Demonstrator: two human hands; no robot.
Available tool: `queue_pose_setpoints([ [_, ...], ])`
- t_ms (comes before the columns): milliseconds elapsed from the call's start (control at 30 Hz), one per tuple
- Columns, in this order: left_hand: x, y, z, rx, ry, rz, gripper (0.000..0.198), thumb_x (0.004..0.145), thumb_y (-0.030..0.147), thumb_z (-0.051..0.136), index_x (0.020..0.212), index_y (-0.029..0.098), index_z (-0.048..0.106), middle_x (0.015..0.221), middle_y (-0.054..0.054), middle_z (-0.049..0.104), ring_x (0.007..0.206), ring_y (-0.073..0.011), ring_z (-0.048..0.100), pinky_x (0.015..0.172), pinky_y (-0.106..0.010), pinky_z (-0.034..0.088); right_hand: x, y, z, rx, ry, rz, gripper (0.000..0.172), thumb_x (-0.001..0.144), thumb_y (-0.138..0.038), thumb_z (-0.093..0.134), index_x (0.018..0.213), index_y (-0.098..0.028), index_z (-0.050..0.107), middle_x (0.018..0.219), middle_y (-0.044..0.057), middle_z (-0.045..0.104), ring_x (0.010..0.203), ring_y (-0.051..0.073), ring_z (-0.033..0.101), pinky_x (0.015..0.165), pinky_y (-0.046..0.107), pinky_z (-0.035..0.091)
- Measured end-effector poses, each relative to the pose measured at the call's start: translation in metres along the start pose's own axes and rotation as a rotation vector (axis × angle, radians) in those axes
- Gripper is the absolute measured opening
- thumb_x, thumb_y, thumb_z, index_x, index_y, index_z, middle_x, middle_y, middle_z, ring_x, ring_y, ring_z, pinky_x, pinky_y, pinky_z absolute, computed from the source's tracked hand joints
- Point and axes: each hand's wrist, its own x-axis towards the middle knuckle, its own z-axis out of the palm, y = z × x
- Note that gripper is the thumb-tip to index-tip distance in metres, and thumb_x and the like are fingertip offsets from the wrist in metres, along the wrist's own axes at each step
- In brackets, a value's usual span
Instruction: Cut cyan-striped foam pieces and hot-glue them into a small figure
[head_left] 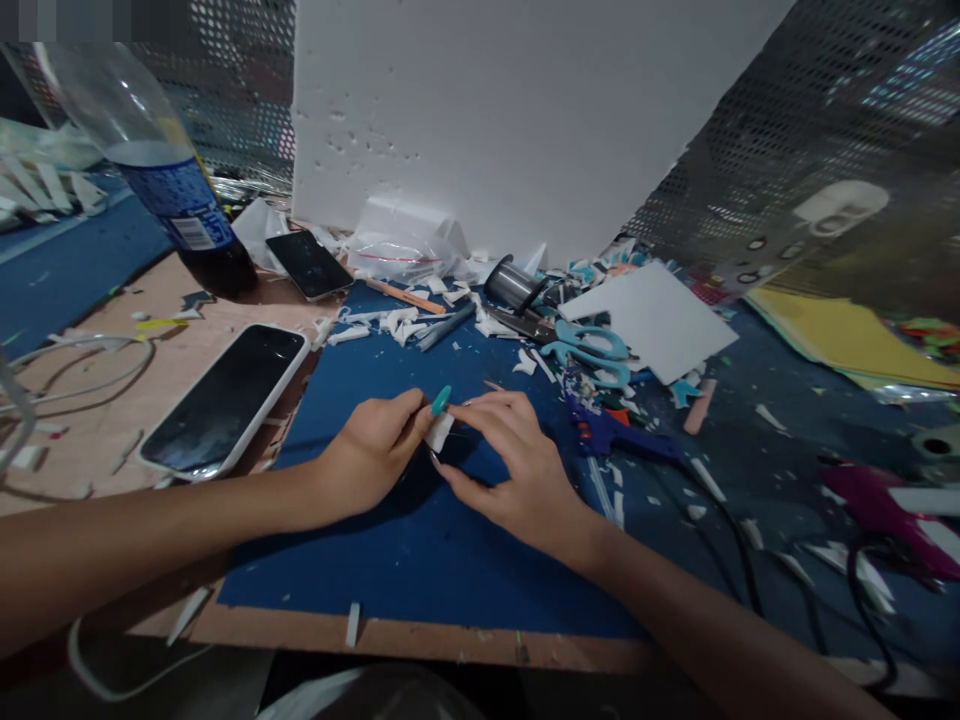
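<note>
your left hand (pixel 373 452) and right hand (pixel 517 468) meet over the blue sheet (pixel 420 550) on the surface (pixel 97 425), and the fingers (pixel 409 408) of both are pinched on a small white foam piece (pixel 439 433), held low over the sheet between them. a white-cased phone (pixel 225 400) lies to the left, blue scissors (pixel 589 352) and a blue glue gun (pixel 611 432) to the right, white scraps (pixel 397 322) strewn behind

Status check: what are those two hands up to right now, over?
Left hand and right hand pinching small white piece over blue mat. Glue gun, scissors beside right hand, untouched.
</note>
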Motion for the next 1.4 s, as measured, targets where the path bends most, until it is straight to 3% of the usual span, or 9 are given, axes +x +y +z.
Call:
queue_pose_setpoints([
  [600, -0.004, 0.0, -0.002, -0.036, -0.066, 0.014, 0.021, 0.089, 0.019, 0.029, 0.068, 0.023, 0.031, 0.047, 0.005, 0.041, 0.038, -0.0103, 0.039, 0.042, -0.022, 0.026, -0.002, 0.001, 0.001, -0.029, 0.009, 0.015, 0.032, 0.08, -0.029, 0.063, 0.11, -0.019, 0.06, 0.098, 0.009, 0.068, 0.105, 0.028, 0.053, 0.097, 0.053, 0.041],
  [800, -0.005, 0.0, 0.0, -0.07, -0.064, -0.01, 0.009, 0.089, 0.017, 0.027, 0.088, 0.021, 0.035, 0.049, 0.007, 0.045, 0.038, -0.0107, 0.043, 0.041, -0.02, 0.029, -0.001, 0.001, 0.001, -0.043, 0.009, 0.007, 0.037, 0.081, -0.028, 0.062, 0.115, -0.016, 0.059, 0.1, 0.01, 0.068, 0.105, 0.028, 0.052, 0.097, 0.055, 0.04],
  [933, -0.007, -0.002, -0.001, -0.115, -0.068, -0.002, 0.011, 0.093, 0.023, 0.024, 0.097, 0.019, 0.034, 0.055, 0.005, 0.052, 0.043, -0.0127, 0.05, 0.044, -0.021, 0.036, -0.001, 0.001, -0.001, -0.037, 0.015, 0.02, 0.039, 0.081, -0.026, 0.062, 0.119, -0.017, 0.058, 0.101, 0.009, 0.069, 0.106, 0.028, 0.052, 0.098, 0.053, 0.04],
  [1033, -0.009, -0.006, -0.005, 0.027, -0.05, 0.093, 0.017, 0.097, 0.027, 0.025, 0.099, 0.018, 0.039, 0.063, 0.002, 0.057, 0.049, -0.0142, 0.054, 0.048, -0.022, 0.039, -0.001, 0.001, -0.001, -0.029, 0.012, 0.038, 0.039, 0.08, -0.026, 0.062, 0.118, -0.018, 0.059, 0.1, 0.008, 0.069, 0.105, 0.027, 0.052, 0.098, 0.053, 0.039],
  [1167, -0.009, -0.012, -0.012, 0.331, -0.007, 0.392, 0.022, 0.098, 0.029, 0.027, 0.097, 0.016, 0.044, 0.08, -0.007, 0.061, 0.068, -0.0183, 0.059, 0.06, -0.027, 0.045, -0.001, 0.001, -0.001, -0.015, -0.011, 0.057, 0.041, 0.08, -0.026, 0.062, 0.12, -0.016, 0.059, 0.102, 0.008, 0.069, 0.106, 0.027, 0.051, 0.1, 0.052, 0.038],
  [1233, -0.008, -0.015, -0.015, 0.436, 0.028, 0.472, 0.025, 0.099, 0.028, 0.024, 0.091, 0.016, 0.045, 0.078, -0.007, 0.06, 0.067, -0.0186, 0.058, 0.06, -0.028, 0.045, -0.001, 0.001, -0.001, -0.005, -0.03, 0.069, 0.043, 0.08, -0.026, 0.062, 0.121, -0.015, 0.059, 0.104, 0.008, 0.068, 0.108, 0.027, 0.049, 0.1, 0.051, 0.038],
  [1300, -0.007, -0.017, -0.017, 0.489, 0.087, 0.441, 0.025, 0.099, 0.025, 0.023, 0.086, 0.017, 0.044, 0.072, -0.005, 0.058, 0.061, -0.0171, 0.055, 0.055, -0.027, 0.042, -0.001, 0.002, -0.001, 0.002, -0.057, 0.086, 0.043, 0.079, -0.026, 0.062, 0.121, -0.016, 0.059, 0.105, 0.008, 0.068, 0.109, 0.027, 0.047, 0.099, 0.05, 0.039],
  [1400, -0.007, -0.02, -0.017, 0.511, 0.198, 0.262, 0.021, 0.097, 0.021, 0.026, 0.085, 0.018, 0.043, 0.06, 0.001, 0.051, 0.048, -0.0142, 0.049, 0.047, -0.024, 0.035, -0.001, 0.005, -0.001, 0.004, -0.089, 0.113, 0.044, 0.08, -0.027, 0.062, 0.122, -0.016, 0.058, 0.108, 0.009, 0.066, 0.111, 0.028, 0.045, 0.097, 0.049, 0.039],
])
